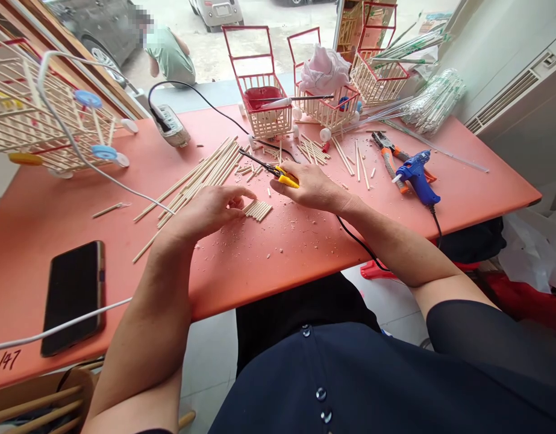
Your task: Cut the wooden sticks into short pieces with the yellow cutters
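My right hand (317,187) is closed around yellow-handled pliers (288,179), whose long dark jaws point to the far left above the table. My left hand (209,210) rests at the left end of a row of short cut wooden sticks (259,210) lying side by side. Its thumb and index finger are apart beside the row; the other fingers are partly hidden. Behind it lies a bundle of long thin wooden sticks (209,175). Small offcuts and crumbs are scattered around both hands.
Small stick-built carts (269,117) with red frames stand at the back. A blue glue gun (420,178) and orange-handled pliers (388,163) lie right. At left are a phone (74,295), a white cable (74,150) and a larger cart (43,114). A person (171,57) crouches outside.
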Action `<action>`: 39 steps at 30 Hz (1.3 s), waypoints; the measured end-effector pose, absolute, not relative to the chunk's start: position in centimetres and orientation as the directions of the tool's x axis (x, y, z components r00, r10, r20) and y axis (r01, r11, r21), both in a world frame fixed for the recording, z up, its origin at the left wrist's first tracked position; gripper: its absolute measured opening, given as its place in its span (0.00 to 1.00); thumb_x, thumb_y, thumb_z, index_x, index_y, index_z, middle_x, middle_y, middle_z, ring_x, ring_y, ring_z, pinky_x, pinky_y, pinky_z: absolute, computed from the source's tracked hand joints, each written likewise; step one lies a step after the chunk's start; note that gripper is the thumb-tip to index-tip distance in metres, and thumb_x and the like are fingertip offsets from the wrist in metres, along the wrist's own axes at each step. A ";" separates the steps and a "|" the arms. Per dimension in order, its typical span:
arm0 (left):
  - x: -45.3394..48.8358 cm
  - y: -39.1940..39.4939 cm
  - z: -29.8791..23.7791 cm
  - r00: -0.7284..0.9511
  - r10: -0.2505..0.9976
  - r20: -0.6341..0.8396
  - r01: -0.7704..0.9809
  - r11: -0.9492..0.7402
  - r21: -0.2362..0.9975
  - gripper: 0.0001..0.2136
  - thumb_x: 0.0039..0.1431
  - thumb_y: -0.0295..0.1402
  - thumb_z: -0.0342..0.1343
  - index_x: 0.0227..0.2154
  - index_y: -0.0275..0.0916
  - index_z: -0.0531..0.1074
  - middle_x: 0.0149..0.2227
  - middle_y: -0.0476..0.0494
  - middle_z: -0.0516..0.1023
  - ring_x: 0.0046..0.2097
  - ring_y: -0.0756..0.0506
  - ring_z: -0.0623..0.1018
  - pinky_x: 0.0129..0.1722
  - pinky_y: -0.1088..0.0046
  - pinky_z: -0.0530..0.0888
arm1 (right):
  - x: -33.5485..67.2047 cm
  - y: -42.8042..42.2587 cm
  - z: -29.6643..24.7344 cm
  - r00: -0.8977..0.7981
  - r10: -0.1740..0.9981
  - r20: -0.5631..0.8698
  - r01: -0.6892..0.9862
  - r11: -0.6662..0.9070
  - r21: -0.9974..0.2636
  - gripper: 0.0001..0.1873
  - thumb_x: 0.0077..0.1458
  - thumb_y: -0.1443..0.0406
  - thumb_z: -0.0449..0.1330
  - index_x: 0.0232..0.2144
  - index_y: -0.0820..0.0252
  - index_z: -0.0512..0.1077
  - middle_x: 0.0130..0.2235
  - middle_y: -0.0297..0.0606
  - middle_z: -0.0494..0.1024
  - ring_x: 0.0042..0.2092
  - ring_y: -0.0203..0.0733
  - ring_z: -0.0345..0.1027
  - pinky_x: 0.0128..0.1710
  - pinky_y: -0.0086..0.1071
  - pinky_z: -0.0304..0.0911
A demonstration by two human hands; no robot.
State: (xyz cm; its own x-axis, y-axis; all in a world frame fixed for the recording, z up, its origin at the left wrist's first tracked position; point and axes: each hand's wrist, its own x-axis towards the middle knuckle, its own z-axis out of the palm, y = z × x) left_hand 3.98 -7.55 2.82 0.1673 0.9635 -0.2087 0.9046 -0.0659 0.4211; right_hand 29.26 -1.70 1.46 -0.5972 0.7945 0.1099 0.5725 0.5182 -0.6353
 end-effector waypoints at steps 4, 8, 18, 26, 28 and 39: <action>3.8 -7.5 2.7 0.176 0.961 -0.214 0.903 -0.071 0.424 0.24 0.58 0.32 0.61 0.57 0.48 0.88 0.37 0.46 0.85 0.40 0.40 0.82 0.47 0.65 0.77 | 29.3 -1.8 1.6 -0.601 0.792 0.108 0.570 0.519 -0.637 0.26 0.73 0.42 0.57 0.44 0.59 0.75 0.44 0.43 0.82 0.44 0.47 0.70 0.48 0.38 0.58; 3.2 -7.4 2.8 0.185 0.959 -0.216 0.902 -0.078 0.425 0.28 0.57 0.33 0.60 0.61 0.47 0.87 0.38 0.46 0.88 0.41 0.39 0.84 0.49 0.64 0.79 | 29.4 -1.8 1.6 -0.600 0.793 0.109 0.575 0.522 -0.630 0.25 0.74 0.43 0.57 0.43 0.59 0.74 0.44 0.43 0.82 0.44 0.47 0.70 0.48 0.38 0.58; 3.1 -7.3 2.6 0.164 0.966 -0.202 0.890 -0.056 0.452 0.26 0.59 0.32 0.55 0.58 0.42 0.89 0.43 0.39 0.91 0.44 0.37 0.86 0.53 0.61 0.79 | 29.3 -1.9 1.8 -0.584 0.805 0.103 0.578 0.501 -0.644 0.25 0.73 0.43 0.57 0.42 0.58 0.73 0.44 0.43 0.82 0.44 0.46 0.69 0.49 0.38 0.58; 3.0 -7.1 2.1 0.066 0.995 -0.080 0.899 -0.024 0.438 0.19 0.62 0.38 0.58 0.48 0.40 0.89 0.46 0.38 0.92 0.46 0.36 0.86 0.57 0.60 0.79 | 29.9 -1.4 1.9 -0.557 0.818 0.143 0.521 0.479 -0.707 0.32 0.72 0.34 0.56 0.39 0.56 0.72 0.42 0.41 0.81 0.45 0.47 0.70 0.49 0.40 0.60; 3.1 -6.9 2.1 0.012 0.999 -0.034 0.896 0.005 0.444 0.15 0.63 0.37 0.58 0.44 0.42 0.89 0.46 0.40 0.92 0.48 0.36 0.86 0.59 0.61 0.79 | 30.0 -1.2 1.8 -0.537 0.830 0.149 0.498 0.455 -0.738 0.34 0.72 0.32 0.55 0.38 0.55 0.71 0.41 0.41 0.80 0.45 0.46 0.71 0.48 0.40 0.61; 3.5 -4.9 1.1 -0.129 0.986 0.102 0.854 0.058 0.517 0.13 0.62 0.38 0.60 0.42 0.43 0.88 0.43 0.41 0.91 0.48 0.36 0.86 0.56 0.61 0.79 | 30.4 -0.2 1.7 -0.459 0.862 0.213 0.313 0.382 -0.870 0.39 0.69 0.26 0.52 0.39 0.53 0.69 0.43 0.44 0.81 0.47 0.48 0.73 0.48 0.43 0.69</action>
State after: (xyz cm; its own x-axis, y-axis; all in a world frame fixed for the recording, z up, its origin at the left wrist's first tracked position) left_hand 3.49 -4.86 1.13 -0.1290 0.9864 0.1018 0.8543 0.0584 0.5165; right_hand 30.40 -0.20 1.74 -0.4595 0.8622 0.2133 0.3128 0.3819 -0.8697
